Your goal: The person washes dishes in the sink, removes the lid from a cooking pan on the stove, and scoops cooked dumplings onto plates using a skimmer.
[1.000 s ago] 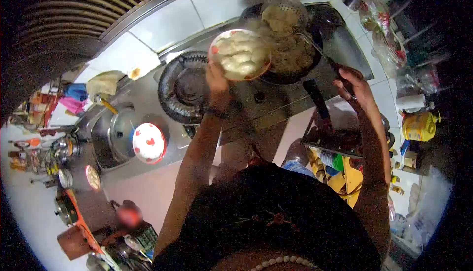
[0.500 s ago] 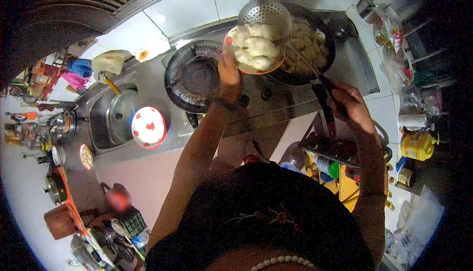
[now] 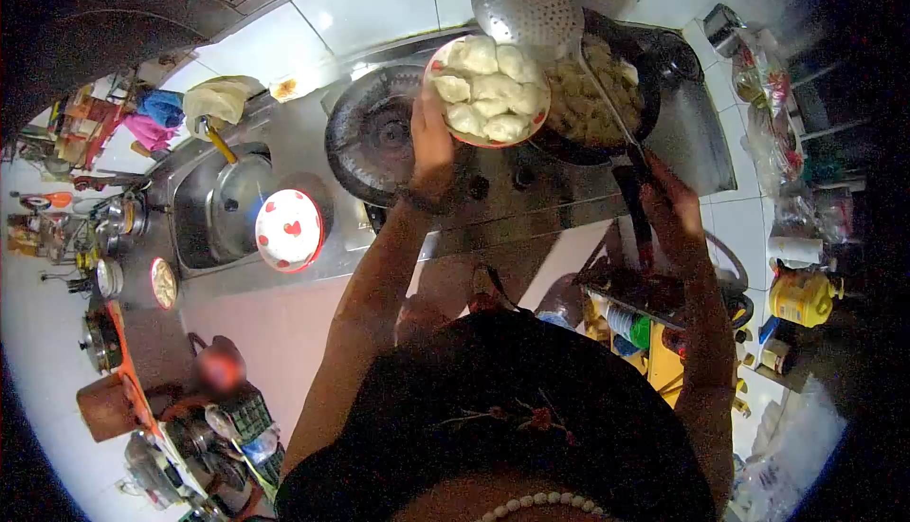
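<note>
"So, what is in the left hand (image 3: 436,152)?"

"A round white plate with a red-patterned rim (image 3: 493,145). The fingers are clamped on its left edge, and it is held over the steel stovetop (image 3: 703,147). Plump, pale dumplings (image 3: 491,92) cover it."

"And the right hand (image 3: 671,204)?"

"Its fingers are wrapped around the dark handle of a large, round metal skimmer (image 3: 527,2). The perforated bowl is raised by the plate's far edge; whether they touch, I cannot tell."

"What sits beneath?"

"A wide, dark, round wok (image 3: 652,119), just right of the plate, filled with brownish, lumpy food (image 3: 597,95). A blackened round burner (image 3: 365,133) lies to the left."

"Anything farther left?"

"Yes, a round white dish with red hearts (image 3: 289,229) on the grey steel counter (image 3: 336,223), beside the rectangular metal sink (image 3: 194,238)."
</note>
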`<state>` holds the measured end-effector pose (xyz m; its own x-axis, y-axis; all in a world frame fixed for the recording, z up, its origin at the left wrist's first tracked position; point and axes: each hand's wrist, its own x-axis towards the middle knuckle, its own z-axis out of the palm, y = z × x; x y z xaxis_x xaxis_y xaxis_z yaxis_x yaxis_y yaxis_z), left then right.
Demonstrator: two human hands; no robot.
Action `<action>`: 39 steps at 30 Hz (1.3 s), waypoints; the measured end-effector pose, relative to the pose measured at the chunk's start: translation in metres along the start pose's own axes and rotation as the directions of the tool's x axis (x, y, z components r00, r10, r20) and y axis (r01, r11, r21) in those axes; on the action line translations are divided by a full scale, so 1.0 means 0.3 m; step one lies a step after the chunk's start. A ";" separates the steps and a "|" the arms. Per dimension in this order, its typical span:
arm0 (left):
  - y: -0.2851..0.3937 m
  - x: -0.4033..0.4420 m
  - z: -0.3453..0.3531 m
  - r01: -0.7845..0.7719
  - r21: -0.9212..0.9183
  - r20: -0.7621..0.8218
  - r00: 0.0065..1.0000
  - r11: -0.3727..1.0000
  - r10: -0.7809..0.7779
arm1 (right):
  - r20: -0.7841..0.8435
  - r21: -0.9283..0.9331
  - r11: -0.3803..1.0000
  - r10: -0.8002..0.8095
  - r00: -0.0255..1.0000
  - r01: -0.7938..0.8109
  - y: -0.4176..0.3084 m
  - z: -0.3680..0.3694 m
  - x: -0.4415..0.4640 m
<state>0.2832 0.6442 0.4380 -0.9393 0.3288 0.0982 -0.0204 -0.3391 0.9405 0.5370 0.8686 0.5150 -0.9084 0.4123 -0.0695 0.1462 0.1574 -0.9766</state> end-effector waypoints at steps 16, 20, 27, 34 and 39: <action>0.097 -0.056 -0.091 0.035 0.019 -0.013 0.999 0.999 -0.035 | 0.085 -0.211 0.967 -0.124 0.989 0.140 -0.063 0.089 -0.006; 0.136 -0.090 -0.147 -0.074 0.125 -0.022 0.997 0.989 0.077 | 0.032 -0.258 0.964 -0.056 0.998 0.063 -0.160 0.170 -0.023; 0.218 -0.182 -0.275 -0.076 0.011 -0.058 0.995 0.997 0.076 | 0.058 0.324 0.942 0.078 0.995 -0.093 -0.118 0.259 -0.046; 0.368 -0.419 -0.512 -0.025 0.096 -0.360 0.931 0.995 0.058 | 0.032 -0.027 0.978 -0.205 0.978 0.206 0.181 0.215 -0.051; 0.363 -0.579 -0.567 -0.112 -0.021 -0.372 0.923 0.993 0.096 | 0.331 -0.811 0.203 -0.616 0.715 0.550 -0.171 0.136 -0.232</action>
<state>0.3859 0.4002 0.4680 -0.9966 -0.0574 0.0599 0.0777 -0.3925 0.9165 0.5767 0.7953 0.5616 -0.8691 -0.0991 0.4846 -0.1521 0.9858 -0.0713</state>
